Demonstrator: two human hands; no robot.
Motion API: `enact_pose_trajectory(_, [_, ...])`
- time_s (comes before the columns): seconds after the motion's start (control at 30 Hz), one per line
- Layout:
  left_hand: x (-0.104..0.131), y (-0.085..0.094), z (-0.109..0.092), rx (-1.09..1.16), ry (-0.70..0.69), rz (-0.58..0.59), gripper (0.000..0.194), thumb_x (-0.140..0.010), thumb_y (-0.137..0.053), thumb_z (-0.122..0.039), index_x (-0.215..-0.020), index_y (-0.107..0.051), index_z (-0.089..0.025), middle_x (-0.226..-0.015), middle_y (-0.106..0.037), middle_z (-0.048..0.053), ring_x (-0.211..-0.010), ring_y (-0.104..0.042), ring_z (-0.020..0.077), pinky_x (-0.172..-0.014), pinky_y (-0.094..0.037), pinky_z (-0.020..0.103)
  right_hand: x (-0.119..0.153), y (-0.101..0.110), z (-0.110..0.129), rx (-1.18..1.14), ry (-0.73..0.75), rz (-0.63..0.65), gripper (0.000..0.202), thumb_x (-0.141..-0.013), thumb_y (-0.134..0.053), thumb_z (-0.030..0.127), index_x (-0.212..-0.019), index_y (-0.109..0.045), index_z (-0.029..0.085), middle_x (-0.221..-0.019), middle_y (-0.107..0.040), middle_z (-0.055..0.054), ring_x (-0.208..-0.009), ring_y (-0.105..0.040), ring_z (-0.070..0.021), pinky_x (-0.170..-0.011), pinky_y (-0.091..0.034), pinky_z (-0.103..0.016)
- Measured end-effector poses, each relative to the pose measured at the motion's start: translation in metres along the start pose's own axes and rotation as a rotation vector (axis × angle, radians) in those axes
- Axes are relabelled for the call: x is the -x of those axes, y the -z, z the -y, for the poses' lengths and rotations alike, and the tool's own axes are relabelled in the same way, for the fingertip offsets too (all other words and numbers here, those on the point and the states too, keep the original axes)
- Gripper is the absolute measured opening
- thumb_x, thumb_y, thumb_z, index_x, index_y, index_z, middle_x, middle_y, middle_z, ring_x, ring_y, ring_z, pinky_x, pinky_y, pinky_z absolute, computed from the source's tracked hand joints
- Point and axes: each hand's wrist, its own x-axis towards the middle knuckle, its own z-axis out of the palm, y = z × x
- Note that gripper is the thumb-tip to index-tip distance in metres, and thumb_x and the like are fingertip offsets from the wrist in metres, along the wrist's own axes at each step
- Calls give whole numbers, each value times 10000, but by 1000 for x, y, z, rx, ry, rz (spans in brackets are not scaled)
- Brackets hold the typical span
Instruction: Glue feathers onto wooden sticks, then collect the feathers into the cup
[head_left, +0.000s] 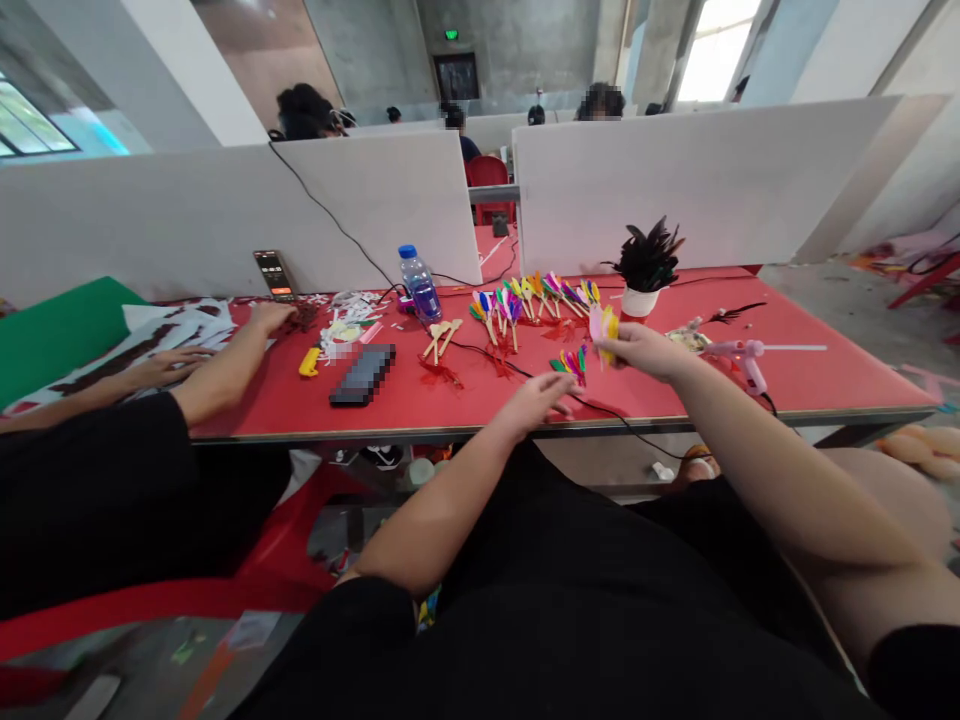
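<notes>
Right hand (637,352) holds feathers (611,330) inside the front table edge (450,433).

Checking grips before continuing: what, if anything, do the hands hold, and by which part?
Right hand: pink and yellow feathers, exact pinch point unclear. Left hand: nothing visibly held.

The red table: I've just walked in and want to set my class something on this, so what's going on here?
At the red table, a person's right hand pinches a pink and yellow piece, apparently feathers. The left hand, fingers apart, is beside a small bunch of coloured feathers. Beyond them lie sticks with bright feathers. A pink glue gun lies to the right. On the left, a co-worker's hands are busy separately.
</notes>
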Motion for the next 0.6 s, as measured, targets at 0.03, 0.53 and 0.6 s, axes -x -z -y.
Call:
enact_pose_trajectory(0.03, [-9,15,0,-59,-31,-120,564,-1029,-714,-659,-1318,-781,-180,-1302,-833,152,-786,-709,139,-610,-477,213,-12,4,-1,33,-55,-45,473,-936,-841,660,-931,-707,206,-715,-660,-31,-637,-558,-161,-620,-477,-302])
enact_pose_trajectory(0.53, [-150,158,-25,-799,248,-735,529,-798,-967,-367,-1197,-790,-68,-1267,-796,350,-1326,-723,431,-1065,-546,477,88,9,-66,404,28,-351,327,-1102,-722,506,-1238,-738,209,-1161,-766,-82,-957,-725,-218,-816,-655,-375])
enact_pose_trajectory(0.6, [-148,163,-29,-833,220,-703,466,-778,-972,-366,-1110,-815,-81,-1167,-821,328,-1296,-740,440,-1049,-559,480,108,7,-70,412,8,-333,298,-1127,-708,455,-1300,-748,216,-1302,-758,-94,-1053,-745,-218,-901,-676,-397])
